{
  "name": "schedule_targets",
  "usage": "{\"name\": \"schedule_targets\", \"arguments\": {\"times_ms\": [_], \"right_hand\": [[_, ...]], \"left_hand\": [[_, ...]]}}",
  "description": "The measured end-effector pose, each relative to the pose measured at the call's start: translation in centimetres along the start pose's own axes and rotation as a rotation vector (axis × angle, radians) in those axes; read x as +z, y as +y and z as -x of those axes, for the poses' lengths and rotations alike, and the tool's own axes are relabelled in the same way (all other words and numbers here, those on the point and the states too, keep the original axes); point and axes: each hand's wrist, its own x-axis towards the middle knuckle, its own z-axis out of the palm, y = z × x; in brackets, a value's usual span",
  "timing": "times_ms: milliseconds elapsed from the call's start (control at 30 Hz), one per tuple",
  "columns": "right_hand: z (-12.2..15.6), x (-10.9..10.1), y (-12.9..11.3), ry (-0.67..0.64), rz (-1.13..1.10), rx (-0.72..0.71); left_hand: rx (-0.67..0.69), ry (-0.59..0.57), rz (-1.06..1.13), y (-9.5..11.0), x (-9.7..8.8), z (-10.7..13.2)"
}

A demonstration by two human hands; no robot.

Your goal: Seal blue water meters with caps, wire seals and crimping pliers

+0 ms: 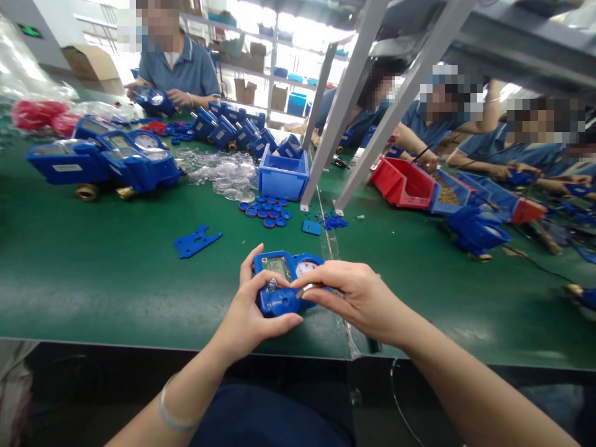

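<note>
A blue water meter (282, 303) with a small grey display and a round white dial lies in my left hand (246, 318), whose fingers and thumb wrap round its left side. Close over the meter's front, my right hand (363, 297) pinches a thin, rounded metal piece (309, 288) between thumb and forefinger; its exact kind does not show. Part of the dial is hidden behind the right hand's fingers. Just beyond the meter lie blue round caps (269, 211), a blue flat plate (196, 241) with cut-outs and a small blue rectangular piece (311, 227).
Several blue meters (135, 161) stand left on the green table (116, 261). Clear plastic covers (228, 174) lie beside a blue bin (284, 177). Grey posts (342, 105) rise behind tiny blue parts (336, 221). A red bin (404, 184) stands right. Co-workers sit across the table.
</note>
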Motion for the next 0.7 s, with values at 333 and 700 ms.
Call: {"name": "schedule_targets", "arguments": {"times_ms": [333, 700], "right_hand": [[-0.7, 1.4, 0.4, -0.086, 0.048, -0.091], [-0.3, 1.7, 0.3, -0.031, 0.169, -0.152]], "left_hand": [[0.012, 0.005, 0.002, 0.1, -0.1, -0.4], [-0.007, 0.043, -0.038, 0.3, -0.1, -0.7]]}}
